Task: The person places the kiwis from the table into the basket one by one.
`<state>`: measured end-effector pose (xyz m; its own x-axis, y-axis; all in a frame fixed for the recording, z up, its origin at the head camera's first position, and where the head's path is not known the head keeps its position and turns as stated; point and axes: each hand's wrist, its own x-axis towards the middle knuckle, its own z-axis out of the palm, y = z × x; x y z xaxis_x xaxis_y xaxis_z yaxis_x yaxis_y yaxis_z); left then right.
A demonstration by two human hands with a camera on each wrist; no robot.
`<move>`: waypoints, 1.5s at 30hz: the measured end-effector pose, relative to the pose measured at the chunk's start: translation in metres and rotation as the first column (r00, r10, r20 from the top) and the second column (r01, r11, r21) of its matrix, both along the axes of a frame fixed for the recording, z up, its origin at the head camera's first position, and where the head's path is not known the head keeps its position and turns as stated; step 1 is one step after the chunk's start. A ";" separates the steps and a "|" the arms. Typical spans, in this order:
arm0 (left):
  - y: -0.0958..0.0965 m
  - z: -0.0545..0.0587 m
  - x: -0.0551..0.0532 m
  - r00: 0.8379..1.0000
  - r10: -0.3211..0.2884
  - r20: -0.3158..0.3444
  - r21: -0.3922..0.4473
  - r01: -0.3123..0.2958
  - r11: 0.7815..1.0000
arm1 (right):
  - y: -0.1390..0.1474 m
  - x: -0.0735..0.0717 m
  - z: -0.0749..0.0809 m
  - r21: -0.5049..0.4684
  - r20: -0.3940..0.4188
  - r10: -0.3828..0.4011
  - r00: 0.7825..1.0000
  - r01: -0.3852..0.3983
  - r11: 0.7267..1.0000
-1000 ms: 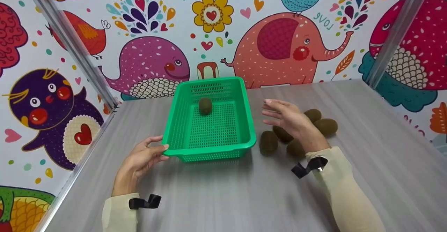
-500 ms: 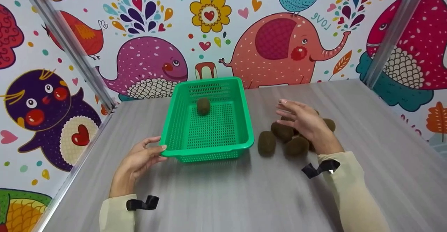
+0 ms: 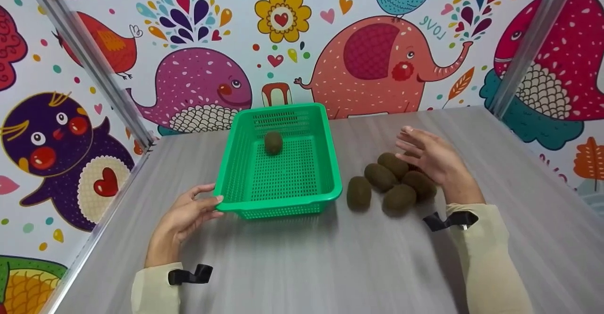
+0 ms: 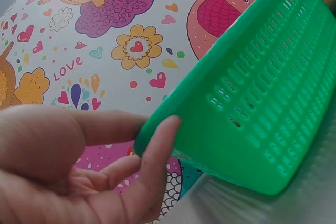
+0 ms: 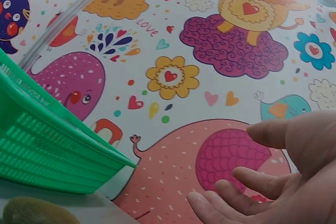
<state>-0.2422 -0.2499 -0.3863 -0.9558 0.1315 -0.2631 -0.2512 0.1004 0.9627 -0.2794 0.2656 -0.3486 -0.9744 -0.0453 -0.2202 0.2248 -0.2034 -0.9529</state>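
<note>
A green perforated plastic basket (image 3: 278, 205) stands on the table with one brown kiwi (image 3: 273, 143) inside, toward its far left. My left hand (image 3: 191, 217) pinches the near left corner of its rim between thumb and fingers; the left wrist view shows the thumb and a finger on either side of the green rim (image 4: 157, 124). My right hand (image 3: 436, 160) hovers over the far right of a cluster of kiwis (image 3: 399, 199), its fingers spread and loosely bent, holding nothing. In the right wrist view the palm and fingers (image 5: 226, 200) have nothing between them. Part of the cluster is hidden behind that hand.
A single kiwi (image 3: 359, 193) lies between the basket and the cluster. The grey wood-grain table (image 3: 283, 267) meets a wall with cartoon animals (image 3: 368, 63) at the back. Metal posts (image 3: 524, 49) stand at both rear corners.
My right hand has moved right, away from the basket and across the kiwis, uncovering several of them. My left hand keeps its hold on the basket rim.
</note>
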 end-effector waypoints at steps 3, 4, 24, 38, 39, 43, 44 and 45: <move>0.000 0.000 0.001 1.000 0.001 0.001 0.001 -0.001 1.000 | 0.011 0.001 0.002 -0.064 0.020 -0.018 1.000 0.020 0.998; 0.000 0.000 0.001 1.000 0.004 0.000 0.003 -0.004 1.000 | 0.015 0.002 0.003 -0.087 0.023 -0.019 1.000 0.021 0.996; 0.001 0.002 0.003 1.000 0.015 0.000 -0.009 -0.015 1.000 | 0.066 0.007 -0.001 -0.128 0.147 -0.154 0.977 0.173 0.977; 0.001 0.000 -0.001 1.000 -0.002 -0.005 0.026 0.002 1.000 | 0.081 0.002 -0.020 -0.069 0.263 -0.270 0.926 0.297 0.952; 0.001 0.000 -0.001 1.000 -0.003 -0.004 0.025 0.003 1.000 | 0.082 0.001 -0.021 -0.065 0.269 -0.279 0.922 0.306 0.950; 0.000 0.000 0.000 1.000 -0.006 -0.004 0.025 0.007 1.000 | 0.084 -0.001 -0.027 -0.040 0.293 -0.309 0.905 0.334 0.942; 0.001 0.000 0.000 1.000 -0.007 -0.005 0.026 0.007 1.000 | 0.085 -0.001 -0.028 -0.027 0.293 -0.316 0.902 0.338 0.941; 0.001 0.000 0.000 1.000 -0.006 -0.006 0.029 0.006 1.000 | 0.085 -0.001 -0.030 -0.014 0.296 -0.328 0.897 0.347 0.938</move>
